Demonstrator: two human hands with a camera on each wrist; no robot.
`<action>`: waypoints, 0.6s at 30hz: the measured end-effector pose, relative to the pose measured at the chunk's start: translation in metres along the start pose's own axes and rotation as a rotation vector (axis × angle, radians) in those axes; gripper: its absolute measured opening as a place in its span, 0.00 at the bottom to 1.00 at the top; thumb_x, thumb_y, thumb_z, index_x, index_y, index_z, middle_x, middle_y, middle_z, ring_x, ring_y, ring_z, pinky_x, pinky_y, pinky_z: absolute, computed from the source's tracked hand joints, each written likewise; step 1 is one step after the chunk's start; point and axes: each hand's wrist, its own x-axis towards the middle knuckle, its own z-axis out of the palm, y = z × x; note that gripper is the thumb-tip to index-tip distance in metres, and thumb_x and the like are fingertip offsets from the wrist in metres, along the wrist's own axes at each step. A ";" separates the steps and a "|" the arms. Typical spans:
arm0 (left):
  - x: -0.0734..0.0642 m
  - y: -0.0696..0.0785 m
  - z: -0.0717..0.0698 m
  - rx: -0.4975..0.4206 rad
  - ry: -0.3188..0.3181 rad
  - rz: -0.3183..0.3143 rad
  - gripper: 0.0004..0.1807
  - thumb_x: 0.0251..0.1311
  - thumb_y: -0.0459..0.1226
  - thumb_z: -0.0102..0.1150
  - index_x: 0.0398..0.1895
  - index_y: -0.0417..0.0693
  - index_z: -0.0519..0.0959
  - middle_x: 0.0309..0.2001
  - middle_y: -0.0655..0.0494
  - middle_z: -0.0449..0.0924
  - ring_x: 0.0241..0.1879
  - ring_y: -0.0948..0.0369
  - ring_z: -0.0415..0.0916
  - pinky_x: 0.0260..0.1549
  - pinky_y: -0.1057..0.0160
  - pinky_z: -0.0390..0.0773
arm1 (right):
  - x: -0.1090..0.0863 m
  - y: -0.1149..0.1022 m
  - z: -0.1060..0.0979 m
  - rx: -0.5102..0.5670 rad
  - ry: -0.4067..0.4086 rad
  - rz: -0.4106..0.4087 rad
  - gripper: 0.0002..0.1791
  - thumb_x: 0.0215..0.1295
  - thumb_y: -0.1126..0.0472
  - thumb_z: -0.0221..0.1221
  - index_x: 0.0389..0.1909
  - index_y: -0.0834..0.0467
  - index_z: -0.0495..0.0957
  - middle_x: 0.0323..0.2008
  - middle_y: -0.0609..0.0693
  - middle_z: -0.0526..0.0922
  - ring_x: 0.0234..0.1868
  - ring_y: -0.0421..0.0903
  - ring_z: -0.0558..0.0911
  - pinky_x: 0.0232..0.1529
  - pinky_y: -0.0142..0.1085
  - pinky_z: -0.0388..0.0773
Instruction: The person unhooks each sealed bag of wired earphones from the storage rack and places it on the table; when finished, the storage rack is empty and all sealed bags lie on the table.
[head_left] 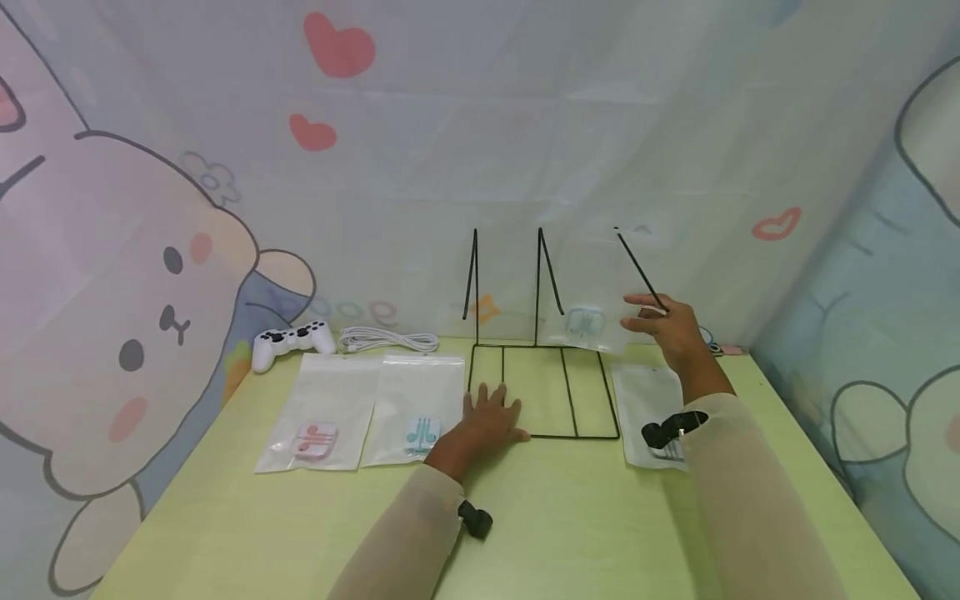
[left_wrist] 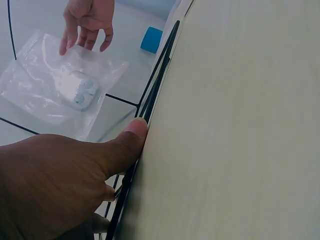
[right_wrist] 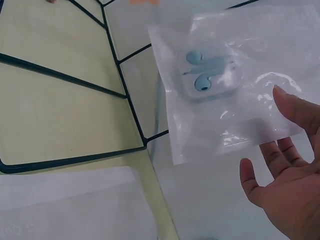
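Note:
A black wire rack with upright hooks (head_left: 537,287) stands at the back of the table. On its right hook hangs a clear bag (right_wrist: 240,115) holding blue earphones in a case (right_wrist: 207,75). My right hand (head_left: 666,329) is at this bag's right edge, thumb in front and fingers partly behind, thumb and fingertips apart. My left hand (head_left: 487,425) rests spread on the rack's base, its thumb on the front bar (left_wrist: 157,75). Left of the rack lie a bag with pink earphones (head_left: 316,440) and one with teal earphones (head_left: 423,433). Another white bag (head_left: 637,408) lies under my right forearm.
A white game controller (head_left: 292,342) and a coiled white cable (head_left: 387,339) lie at the back left. Small items (head_left: 723,350) sit at the back right edge, partly behind the right hand. A printed cloth (head_left: 420,167) hangs right behind the table.

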 end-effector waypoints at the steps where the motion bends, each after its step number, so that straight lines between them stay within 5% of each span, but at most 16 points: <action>1: 0.001 -0.001 0.002 -0.011 -0.001 -0.002 0.39 0.79 0.58 0.57 0.84 0.49 0.67 0.88 0.37 0.53 0.87 0.30 0.43 0.82 0.26 0.49 | -0.001 -0.001 0.000 0.004 -0.004 -0.012 0.35 0.72 0.64 0.72 0.77 0.60 0.75 0.81 0.60 0.64 0.81 0.57 0.63 0.84 0.54 0.61; 8: 0.012 -0.010 0.016 -0.031 -0.012 -0.016 0.40 0.79 0.58 0.57 0.85 0.49 0.66 0.89 0.38 0.50 0.88 0.30 0.39 0.83 0.25 0.45 | -0.004 -0.008 -0.001 0.001 -0.016 -0.051 0.31 0.71 0.63 0.72 0.73 0.65 0.78 0.88 0.59 0.52 0.88 0.56 0.50 0.85 0.55 0.55; 18: 0.012 -0.009 0.014 -0.072 0.008 -0.006 0.40 0.77 0.57 0.60 0.84 0.49 0.68 0.89 0.38 0.51 0.88 0.29 0.39 0.82 0.24 0.42 | -0.011 -0.014 0.001 0.006 0.022 -0.088 0.31 0.70 0.65 0.72 0.72 0.68 0.77 0.87 0.58 0.58 0.90 0.57 0.50 0.88 0.58 0.51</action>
